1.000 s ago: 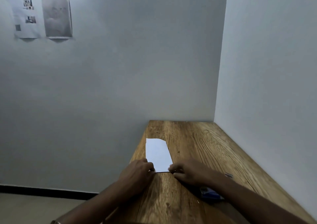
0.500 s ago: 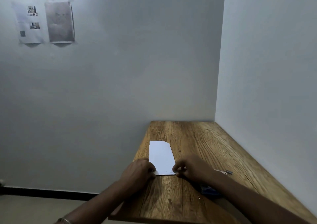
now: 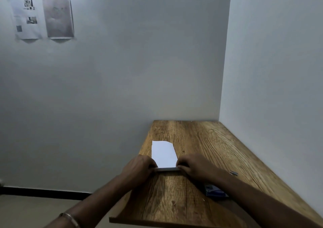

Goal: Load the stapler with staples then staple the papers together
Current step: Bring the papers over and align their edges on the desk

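At the near edge, a thin metal bangle (image 3: 70,218) is seen on the left forearm. Farther in, a small blue object (image 3: 215,191), possibly the staple box or the stapler, is half covered by the right forearm and cannot be identified; a small grey metallic piece (image 3: 234,173) lies just beyond it on the brown wood-grain table (image 3: 174,201). No stapler is plainly made out.

The small stack of white paper sheets (image 3: 163,153) lies flat near the table's left side. Its near edge is pinched at the left corner by the left hand (image 3: 138,169) and at the right corner by the right hand (image 3: 194,166), both curled closed on the sheets, with fingertips hidden beneath the knuckles.

The step in hand is judged to be squaring the sheets. It is best done by tapping the near edge flush, so that all layers are caught by one staple, and by keeping the stack pressed flat with one hand while the stapler is fetched.

How many sheets are held cannot be counted. Beyond, printed notices (image 3: 42,16) are taped to the grey wall (image 3: 139,62); their text is too blurred to read.
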Tool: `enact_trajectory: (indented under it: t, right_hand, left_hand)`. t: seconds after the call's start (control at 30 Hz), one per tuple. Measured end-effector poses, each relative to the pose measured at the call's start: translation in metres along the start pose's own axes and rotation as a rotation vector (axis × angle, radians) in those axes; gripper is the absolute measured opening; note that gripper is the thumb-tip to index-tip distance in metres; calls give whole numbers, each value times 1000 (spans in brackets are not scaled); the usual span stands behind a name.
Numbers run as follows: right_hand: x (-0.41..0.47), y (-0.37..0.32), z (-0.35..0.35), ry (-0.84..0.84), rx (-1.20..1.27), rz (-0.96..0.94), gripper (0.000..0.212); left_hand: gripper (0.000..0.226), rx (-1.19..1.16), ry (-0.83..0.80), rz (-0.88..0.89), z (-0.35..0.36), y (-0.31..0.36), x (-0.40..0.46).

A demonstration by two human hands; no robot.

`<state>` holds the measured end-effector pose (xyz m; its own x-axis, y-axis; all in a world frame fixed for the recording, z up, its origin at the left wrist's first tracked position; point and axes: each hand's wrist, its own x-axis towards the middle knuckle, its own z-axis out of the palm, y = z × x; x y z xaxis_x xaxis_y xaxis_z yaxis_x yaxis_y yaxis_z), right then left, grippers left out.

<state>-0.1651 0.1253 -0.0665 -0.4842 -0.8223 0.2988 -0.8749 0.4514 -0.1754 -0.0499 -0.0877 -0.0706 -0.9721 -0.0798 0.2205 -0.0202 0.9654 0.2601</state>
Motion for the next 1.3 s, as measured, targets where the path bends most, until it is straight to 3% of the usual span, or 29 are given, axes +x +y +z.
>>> enact_trajectory:
  t: [0.33, 0.93, 1.3]
  right_hand:
    - [5, 2, 1, -32, 132, 75, 24]
    - [-2, 3, 3, 29, 45, 35, 17]
    - [-5, 0, 5, 36, 27, 114, 19]
  left_hand:
    - [26, -5, 16, -36, -6, 0, 8]
    - [23, 52, 132, 33, 7, 1, -14]
    - [24, 48, 138, -52, 7, -1, -10]
